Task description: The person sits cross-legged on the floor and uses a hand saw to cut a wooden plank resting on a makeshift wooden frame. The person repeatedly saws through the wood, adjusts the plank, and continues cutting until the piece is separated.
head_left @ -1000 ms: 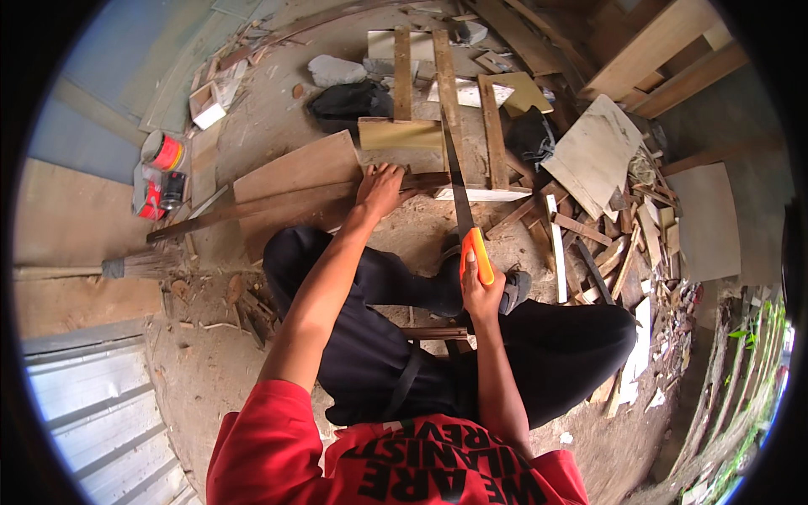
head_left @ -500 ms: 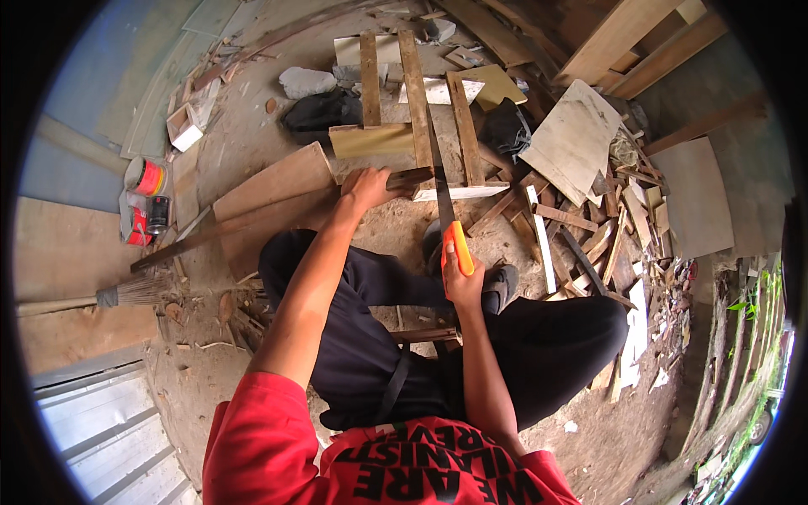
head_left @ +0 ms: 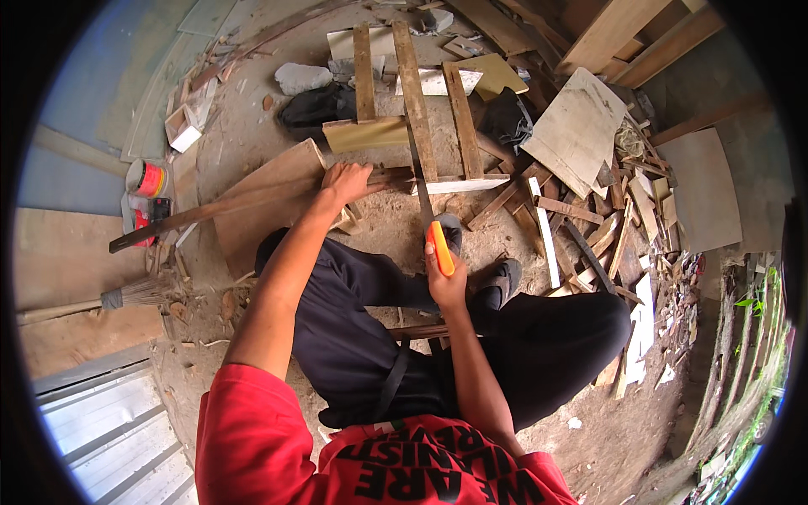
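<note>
Right hand: here it is, the right hand (head_left: 446, 284) wrapped snugly around the saw's orange handle (head_left: 441, 250), arm reaching straight forward.
Left hand: over on the other side, the left hand (head_left: 345, 182) is closed over the long plank (head_left: 210, 205), near its right end.
Saw: the saw (head_left: 423, 202) points away from the body, its dark blade crossing at the plank's right end; whether the teeth touch wood, I can't tell.
Plank: slanting down to the left, well past the left forearm, with a broad brown board (head_left: 273, 181) underneath.
Legs: black trousers (head_left: 353, 337), knees spread wide, dark shoes just beyond the handle.
Ahead: three wooden slats (head_left: 413, 105) run away over boards, a black bag (head_left: 318, 109) to their left.
Right flank: scrap wood (head_left: 602, 244) in a jumbled heap, a pale sheet (head_left: 575, 130) tilted at its top.
Left flank: red-labelled cans (head_left: 150, 179) and a broom (head_left: 139, 295) near the wall.
</note>
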Demonstrator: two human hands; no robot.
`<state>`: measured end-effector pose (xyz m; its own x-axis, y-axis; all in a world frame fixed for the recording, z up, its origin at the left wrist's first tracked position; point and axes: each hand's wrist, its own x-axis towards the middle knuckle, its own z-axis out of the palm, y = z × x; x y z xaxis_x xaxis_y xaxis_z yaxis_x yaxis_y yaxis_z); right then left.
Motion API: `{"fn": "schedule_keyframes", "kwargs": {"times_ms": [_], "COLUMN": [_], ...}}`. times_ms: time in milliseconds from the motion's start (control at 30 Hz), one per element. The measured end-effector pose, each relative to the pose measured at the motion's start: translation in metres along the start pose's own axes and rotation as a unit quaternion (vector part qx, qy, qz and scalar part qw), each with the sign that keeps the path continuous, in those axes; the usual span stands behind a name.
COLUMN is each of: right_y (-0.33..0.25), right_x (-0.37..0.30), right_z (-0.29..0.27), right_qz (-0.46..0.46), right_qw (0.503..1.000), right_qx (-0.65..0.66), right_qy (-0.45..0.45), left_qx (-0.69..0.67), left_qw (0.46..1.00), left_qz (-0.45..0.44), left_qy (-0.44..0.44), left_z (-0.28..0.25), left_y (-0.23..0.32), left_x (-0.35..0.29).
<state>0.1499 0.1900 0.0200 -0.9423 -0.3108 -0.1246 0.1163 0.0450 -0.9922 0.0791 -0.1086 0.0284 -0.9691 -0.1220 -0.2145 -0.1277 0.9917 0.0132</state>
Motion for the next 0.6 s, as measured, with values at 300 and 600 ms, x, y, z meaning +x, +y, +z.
{"fn": "schedule_keyframes", "kwargs": {"times_ms": [300, 600], "right_y": [-0.007, -0.025], "right_x": [0.005, -0.003], "right_z": [0.002, 0.002], "right_qz": [0.012, -0.050], "right_qw": [1.000, 0.980], "right_qx": [-0.005, -0.188], "right_qy": [-0.016, -0.040], "left_qx": [-0.039, -0.051], "left_qw": [0.998, 0.993], "left_qz": [-0.036, -0.097], "left_qy": [-0.020, -0.034], "left_z": [0.008, 0.000], "left_y": [0.012, 0.035], "left_x": [0.017, 0.024]}}
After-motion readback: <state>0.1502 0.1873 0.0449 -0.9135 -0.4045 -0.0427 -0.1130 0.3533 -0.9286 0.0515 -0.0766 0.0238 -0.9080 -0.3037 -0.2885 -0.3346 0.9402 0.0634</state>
